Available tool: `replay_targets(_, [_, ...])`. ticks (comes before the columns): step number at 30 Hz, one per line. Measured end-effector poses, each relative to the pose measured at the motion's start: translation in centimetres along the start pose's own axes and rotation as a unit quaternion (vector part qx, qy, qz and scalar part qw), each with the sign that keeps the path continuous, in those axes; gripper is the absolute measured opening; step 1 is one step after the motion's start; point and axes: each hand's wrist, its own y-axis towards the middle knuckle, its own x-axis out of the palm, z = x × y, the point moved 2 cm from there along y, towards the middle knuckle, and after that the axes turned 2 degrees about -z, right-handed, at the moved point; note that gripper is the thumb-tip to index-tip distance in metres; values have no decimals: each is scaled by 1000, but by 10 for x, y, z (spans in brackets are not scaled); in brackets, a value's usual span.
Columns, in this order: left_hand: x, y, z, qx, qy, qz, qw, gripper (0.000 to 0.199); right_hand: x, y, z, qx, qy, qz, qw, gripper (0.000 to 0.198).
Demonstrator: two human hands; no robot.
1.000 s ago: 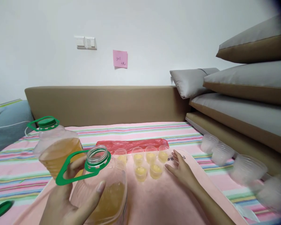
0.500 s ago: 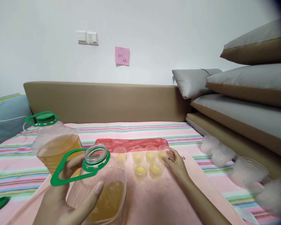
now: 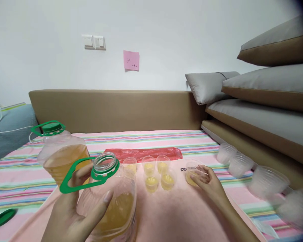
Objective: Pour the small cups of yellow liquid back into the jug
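Observation:
In front of me an uncapped clear plastic jug (image 3: 118, 215) of amber liquid stands upright, with a green carrying handle (image 3: 78, 186) at its neck. My left hand (image 3: 75, 208) is wrapped round its shoulder, the fingers passing behind the handle. My right hand (image 3: 207, 179) is closed on the side of a clear plastic cup (image 3: 191, 178) with yellowish liquid in it, at the right of the pink cloth (image 3: 176, 215). Several similar cups (image 3: 151, 184) with liquid stand in two rows between the jug and that hand.
A capped second jug (image 3: 65, 161) stands behind on the left. A loose green cap (image 3: 3, 217) lies at lower left. Stacks of nested cups (image 3: 267, 183) line the right side beside piled cushions (image 3: 267, 116). A crumpled red plastic bag (image 3: 141, 154) lies behind the cups.
My right hand has moved right and a little toward me, taking one cup away from the end of the back row. My left hand stays on the jug.

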Motion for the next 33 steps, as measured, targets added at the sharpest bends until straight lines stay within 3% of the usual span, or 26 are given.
replay_targets(11, [3, -1, 0, 0, -21, 15, 1000, 61, -2, 13, 28, 1, -25, -25, 999, 87])
replay_targets(19, [5, 0, 3, 4, -37, 23, 999, 58, -3, 13, 25, -13, -42, -47, 998, 78])
replay_targets(33, [7, -2, 15, -24, -38, 26, 999, 57, -6, 14, 30, -18, -41, -44, 998, 81])
